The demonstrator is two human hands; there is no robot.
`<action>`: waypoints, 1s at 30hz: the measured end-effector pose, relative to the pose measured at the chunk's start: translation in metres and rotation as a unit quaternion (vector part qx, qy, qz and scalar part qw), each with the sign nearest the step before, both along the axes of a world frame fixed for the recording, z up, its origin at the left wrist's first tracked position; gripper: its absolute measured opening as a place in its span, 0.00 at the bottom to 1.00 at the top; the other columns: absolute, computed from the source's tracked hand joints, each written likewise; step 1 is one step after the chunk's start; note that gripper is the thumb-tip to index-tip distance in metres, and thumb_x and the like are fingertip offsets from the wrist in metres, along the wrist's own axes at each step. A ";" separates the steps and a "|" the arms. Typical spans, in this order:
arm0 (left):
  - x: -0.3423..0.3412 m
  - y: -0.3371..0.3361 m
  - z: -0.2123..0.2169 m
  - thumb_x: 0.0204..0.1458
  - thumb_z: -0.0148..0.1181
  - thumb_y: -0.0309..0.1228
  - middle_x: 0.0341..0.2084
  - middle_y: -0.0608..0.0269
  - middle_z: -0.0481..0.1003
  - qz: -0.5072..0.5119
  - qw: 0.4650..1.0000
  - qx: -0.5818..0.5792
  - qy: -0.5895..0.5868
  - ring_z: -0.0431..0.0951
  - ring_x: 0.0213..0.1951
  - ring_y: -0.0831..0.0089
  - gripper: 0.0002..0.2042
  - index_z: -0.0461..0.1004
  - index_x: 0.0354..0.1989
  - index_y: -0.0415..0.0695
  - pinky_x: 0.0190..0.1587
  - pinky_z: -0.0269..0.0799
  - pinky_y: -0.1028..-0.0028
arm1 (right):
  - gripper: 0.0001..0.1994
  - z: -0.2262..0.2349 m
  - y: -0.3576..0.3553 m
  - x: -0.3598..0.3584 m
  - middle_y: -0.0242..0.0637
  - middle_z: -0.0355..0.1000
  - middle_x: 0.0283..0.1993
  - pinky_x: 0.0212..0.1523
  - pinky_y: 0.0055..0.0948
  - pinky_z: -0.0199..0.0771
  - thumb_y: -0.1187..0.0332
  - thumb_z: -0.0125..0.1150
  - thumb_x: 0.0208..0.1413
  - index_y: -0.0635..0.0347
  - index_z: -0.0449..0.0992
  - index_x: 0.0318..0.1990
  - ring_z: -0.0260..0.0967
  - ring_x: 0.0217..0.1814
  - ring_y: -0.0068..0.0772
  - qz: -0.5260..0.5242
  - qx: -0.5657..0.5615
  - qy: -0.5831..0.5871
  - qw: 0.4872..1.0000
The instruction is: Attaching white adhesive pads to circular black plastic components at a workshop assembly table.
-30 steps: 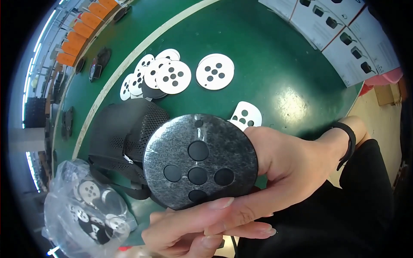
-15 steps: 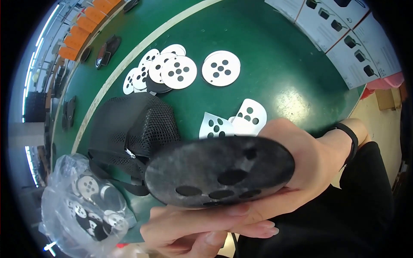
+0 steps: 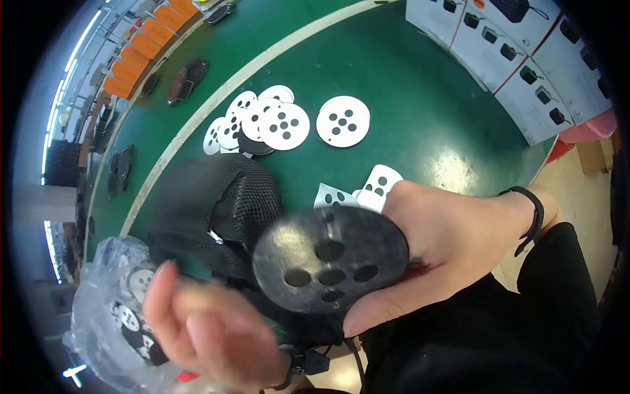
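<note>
My right hand point(image 3: 453, 230) grips the edge of a black disc point(image 3: 308, 240), with the thumb below it. The disc faces me and has several round holes. My left hand point(image 3: 226, 335) is apart from the disc, blurred, its fingers loosely bent and apart, with nothing visible in them. It partly covers a clear plastic bag point(image 3: 92, 308) of white and black discs at the lower left. Behind the black disc lie curled white pieces with holes point(image 3: 380, 178), partly hidden by my right hand.
A black mesh case point(image 3: 190, 203) with a zip stands left of the disc. Overlapping white discs point(image 3: 284, 139) lie beyond it on the green table point(image 3: 407, 118), with a small white stack point(image 3: 343, 135) to their right. Printed cartons point(image 3: 485, 65) stand at the far right.
My left hand has let go of the black disc and moved left toward the plastic bag. The disc has tilted to face me more fully, still in my right hand.
</note>
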State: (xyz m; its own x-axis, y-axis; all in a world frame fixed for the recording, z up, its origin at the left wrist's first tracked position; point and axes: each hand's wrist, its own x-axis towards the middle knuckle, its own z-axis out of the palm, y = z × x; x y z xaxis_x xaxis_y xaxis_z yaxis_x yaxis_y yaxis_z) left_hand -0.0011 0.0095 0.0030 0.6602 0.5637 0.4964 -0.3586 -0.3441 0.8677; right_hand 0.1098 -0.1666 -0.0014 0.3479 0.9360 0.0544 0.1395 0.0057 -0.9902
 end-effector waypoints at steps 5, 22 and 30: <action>0.011 -0.002 0.005 0.56 0.44 0.28 0.10 0.59 0.66 -0.152 0.973 -0.155 0.084 0.61 0.08 0.80 0.15 0.62 0.46 0.27 0.12 0.56 0.84 | 0.14 0.011 0.000 0.002 0.35 0.64 0.16 0.15 0.27 0.57 0.63 0.65 0.48 0.66 0.73 0.26 0.61 0.14 0.36 -0.069 0.100 -0.287 0.950; -0.006 -0.021 0.027 0.38 0.55 0.07 0.43 0.50 0.66 -0.288 0.931 -0.221 0.035 0.70 0.47 0.68 0.32 0.49 0.52 0.40 0.49 0.67 0.72 | 0.20 0.043 0.004 -0.002 0.30 0.55 0.21 0.16 0.18 0.48 0.65 0.58 0.28 0.57 0.77 0.36 0.51 0.18 0.22 -0.283 0.231 -0.718 0.592; 0.013 -0.015 0.021 0.40 0.55 0.09 0.41 0.54 0.66 -0.217 0.969 0.098 0.067 0.71 0.44 0.70 0.30 0.52 0.53 0.37 0.45 0.69 0.76 | 0.17 0.058 -0.028 0.018 0.36 0.68 0.28 0.30 0.27 0.69 0.77 0.64 0.37 0.63 0.70 0.39 0.69 0.29 0.33 -0.171 0.037 -0.341 0.924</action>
State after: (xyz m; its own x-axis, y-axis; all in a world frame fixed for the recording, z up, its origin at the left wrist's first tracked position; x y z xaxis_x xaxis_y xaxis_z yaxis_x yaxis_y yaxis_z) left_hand 0.0117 -0.0052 0.0240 0.8797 0.1214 0.4598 -0.3957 -0.3495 0.8493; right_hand 0.1280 -0.1944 0.0570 0.4831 0.7629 0.4296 0.7371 -0.0895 -0.6698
